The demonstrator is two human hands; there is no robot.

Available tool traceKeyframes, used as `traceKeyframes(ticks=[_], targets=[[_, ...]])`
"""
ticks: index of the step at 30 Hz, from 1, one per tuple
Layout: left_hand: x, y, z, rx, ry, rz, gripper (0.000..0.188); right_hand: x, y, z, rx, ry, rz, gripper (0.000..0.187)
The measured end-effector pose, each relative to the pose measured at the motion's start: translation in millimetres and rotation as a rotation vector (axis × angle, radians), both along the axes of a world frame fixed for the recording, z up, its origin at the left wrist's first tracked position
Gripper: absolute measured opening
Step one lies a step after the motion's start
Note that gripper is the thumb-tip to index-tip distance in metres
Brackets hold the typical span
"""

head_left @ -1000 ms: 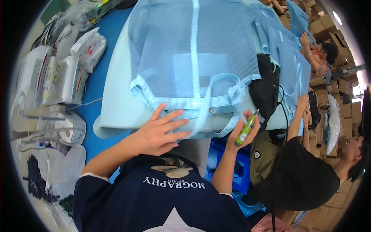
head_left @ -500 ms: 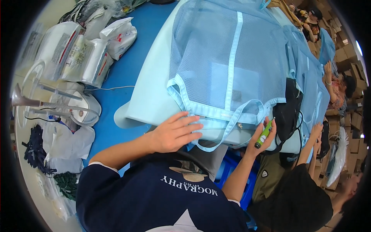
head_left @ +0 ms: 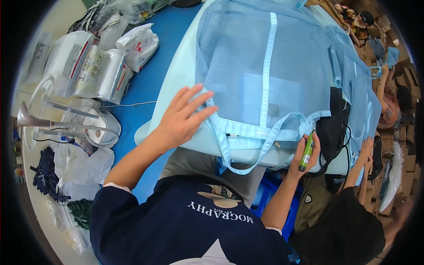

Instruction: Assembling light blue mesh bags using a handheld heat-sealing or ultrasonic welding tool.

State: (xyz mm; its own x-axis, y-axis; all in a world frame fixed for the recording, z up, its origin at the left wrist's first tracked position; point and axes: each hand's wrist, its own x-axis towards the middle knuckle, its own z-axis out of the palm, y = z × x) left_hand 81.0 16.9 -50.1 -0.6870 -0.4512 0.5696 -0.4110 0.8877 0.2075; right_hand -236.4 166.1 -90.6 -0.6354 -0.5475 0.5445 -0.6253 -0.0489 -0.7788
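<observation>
A light blue mesh bag (head_left: 234, 66) lies spread over a pale board, its trimmed opening and looped handle (head_left: 282, 126) nearest me. A paler blue square panel (head_left: 254, 95) shows through the mesh. My left hand (head_left: 183, 117) hovers at the bag's left edge by the strap, fingers spread, holding nothing. In my right hand (head_left: 312, 161), at the bag's near right corner, is a green pen-like tool (head_left: 308, 152) with a dark lower end. A small metal fitting (head_left: 277, 144) sits on the near trim.
A garment steamer (head_left: 95, 128) and plastic-wrapped packs (head_left: 81, 66) are at left. More blue mesh bags (head_left: 362, 97) and a black pouch (head_left: 334, 128) lie right. A co-worker in black (head_left: 340, 221) sits close on my right; others work beyond among cardboard boxes (head_left: 406, 154).
My left hand has risen away from the near trim, up along the bag's left edge. The strap's left part has shifted slightly. My right hand still holds the green tool at the corner.
</observation>
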Motion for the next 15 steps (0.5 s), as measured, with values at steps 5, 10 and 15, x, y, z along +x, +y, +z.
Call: traceKeyframes(ticks=[5, 10, 15], targets=[[-25.4, -37.2, -9.5, 0.030, -0.021, -0.354, 0.024, -13.7, -21.3, 11.9, -0.072, 0.033, -0.007, 0.036], [-55.8, -106.1, -1.7, 1.208, 0.485, 0.131, 0.027, -49.2, -84.2, 66.2, -0.161, -0.281, 0.159, 0.047], [-71.6, -134.7, -22.8, 1.134, 0.337, 0.361, 0.027, -58.5, -99.5, 66.9, -0.097, -0.181, 0.141, 0.038]])
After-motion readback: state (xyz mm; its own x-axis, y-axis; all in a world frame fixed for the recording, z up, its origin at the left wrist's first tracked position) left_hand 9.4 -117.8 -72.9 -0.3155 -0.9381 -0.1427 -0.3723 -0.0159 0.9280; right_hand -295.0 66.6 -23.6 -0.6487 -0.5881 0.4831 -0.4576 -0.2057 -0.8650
